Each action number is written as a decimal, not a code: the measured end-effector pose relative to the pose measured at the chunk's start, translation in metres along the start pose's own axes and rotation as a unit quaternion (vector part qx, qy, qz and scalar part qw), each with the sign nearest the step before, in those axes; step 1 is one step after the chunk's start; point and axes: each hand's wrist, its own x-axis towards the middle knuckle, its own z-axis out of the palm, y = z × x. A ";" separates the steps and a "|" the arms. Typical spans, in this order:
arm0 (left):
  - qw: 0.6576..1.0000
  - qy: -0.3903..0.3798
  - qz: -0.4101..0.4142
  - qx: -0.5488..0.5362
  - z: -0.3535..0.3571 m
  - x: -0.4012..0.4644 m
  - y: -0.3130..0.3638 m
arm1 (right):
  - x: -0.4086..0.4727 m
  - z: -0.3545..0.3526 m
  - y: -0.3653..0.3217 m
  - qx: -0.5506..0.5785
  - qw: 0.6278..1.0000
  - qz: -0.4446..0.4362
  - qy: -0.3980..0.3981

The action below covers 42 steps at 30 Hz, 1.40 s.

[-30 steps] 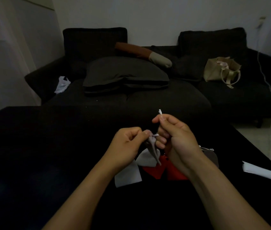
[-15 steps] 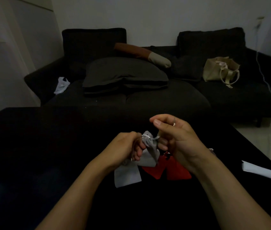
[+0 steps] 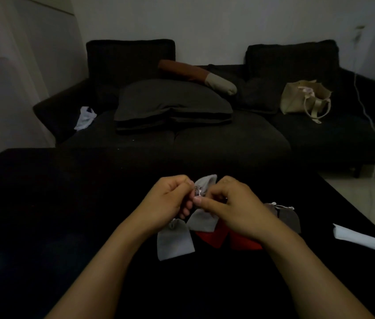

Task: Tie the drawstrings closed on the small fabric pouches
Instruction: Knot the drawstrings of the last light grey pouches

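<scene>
- Both hands meet above the dark surface point(image 3: 67, 203), pinching a grey pouch point(image 3: 206, 181) between them.
- The left hand point(image 3: 168, 201) has its fingers curled tight on the pouch's gathered neck; the right hand point(image 3: 232, 203) nips the drawstring point(image 3: 198, 192) between thumb and forefinger.
- Below them lie a pale pouch point(image 3: 173, 240), another grey one point(image 3: 201, 221), red pouches point(image 3: 214, 236) and a brownish pouch point(image 3: 288, 217), close together.
- A white paper point(image 3: 363, 238) lies well apart, at the right edge.
</scene>
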 end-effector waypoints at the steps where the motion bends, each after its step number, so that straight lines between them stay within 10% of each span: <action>1: 1.000 -0.002 -0.007 0.009 -0.001 0.000 0.000 | 0.001 0.000 0.000 0.008 1.000 -0.003 -0.003; 29: 0.938 -0.075 -0.076 -0.331 0.010 0.001 -0.001 | 0.001 0.008 -0.015 0.276 0.961 0.032 -0.006; 35: 0.965 -0.064 -0.124 -0.223 0.008 0.000 0.003 | 0.001 0.002 -0.015 0.239 0.968 0.077 -0.006; 42: 0.987 0.061 0.060 0.137 -0.004 0.001 -0.010 | -0.002 -0.017 -0.016 0.145 0.978 0.131 -0.079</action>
